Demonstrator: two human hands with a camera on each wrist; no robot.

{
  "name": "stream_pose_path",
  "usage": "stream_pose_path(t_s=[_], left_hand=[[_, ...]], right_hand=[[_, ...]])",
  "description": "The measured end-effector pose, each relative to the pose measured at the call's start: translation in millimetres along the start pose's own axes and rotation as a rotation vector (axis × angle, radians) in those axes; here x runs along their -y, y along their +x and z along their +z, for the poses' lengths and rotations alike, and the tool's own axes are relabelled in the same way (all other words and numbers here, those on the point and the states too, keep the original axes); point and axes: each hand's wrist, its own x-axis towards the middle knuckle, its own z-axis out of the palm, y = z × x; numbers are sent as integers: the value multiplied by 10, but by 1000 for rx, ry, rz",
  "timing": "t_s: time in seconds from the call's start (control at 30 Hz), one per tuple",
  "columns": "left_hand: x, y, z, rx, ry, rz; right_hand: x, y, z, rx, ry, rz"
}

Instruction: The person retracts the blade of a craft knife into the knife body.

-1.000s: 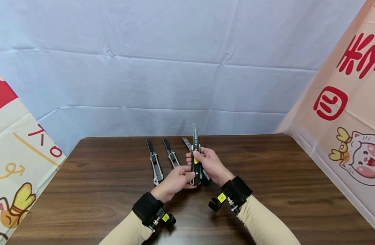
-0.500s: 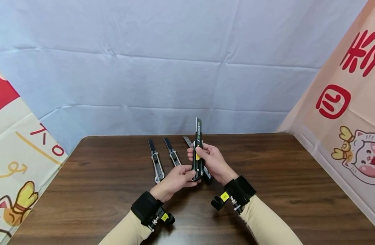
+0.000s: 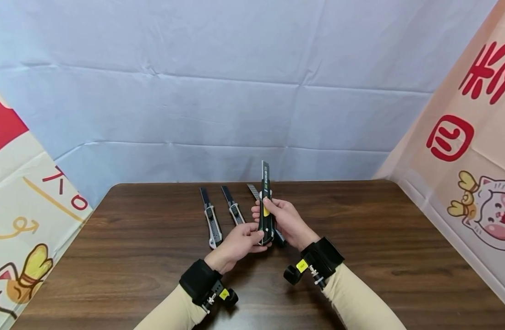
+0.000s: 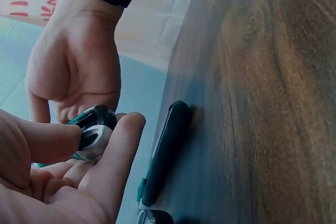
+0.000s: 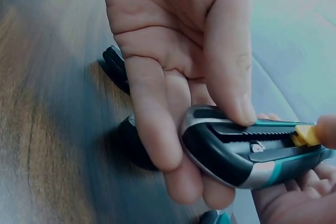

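Observation:
My left hand [image 3: 238,240] pinches the butt end of a black utility knife [image 3: 266,224] between thumb and fingers. Higher on the same knife, my right hand [image 3: 289,222] grips the handle, its thumb on the yellow slider [image 5: 307,136]. The dark blade [image 3: 265,169] sticks out, pointing up and away. In the left wrist view, the silver-and-black butt [image 4: 95,137] sits between the left fingers. Another utility knife, its segmented blade [image 3: 253,191] bare, lies on the table partly hidden behind the held one. Two grey-and-black utility knives [image 3: 213,227] [image 3: 236,212] lie left of the hands.
The brown wooden table [image 3: 145,229] ends in front of a pale blue cloth [image 3: 219,91]. Printed banners stand at the left [image 3: 30,206] and right [image 3: 483,151]. Each wrist wears a black strap with a camera.
Between one second and half a second ago, the held knife turned so that more of its slider face shows. Since then it has shifted only slightly. Both hands keep their hold.

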Motion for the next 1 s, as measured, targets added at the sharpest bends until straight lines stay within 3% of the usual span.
stream_pose_path(t_s=[0.57, 1.0], left_hand=[[35, -9, 9, -6, 50, -20], [32, -4, 14, -13, 59, -11]], right_hand=[[-80, 1, 71, -97, -81, -21], [-77, 9, 71, -71, -107, -20]])
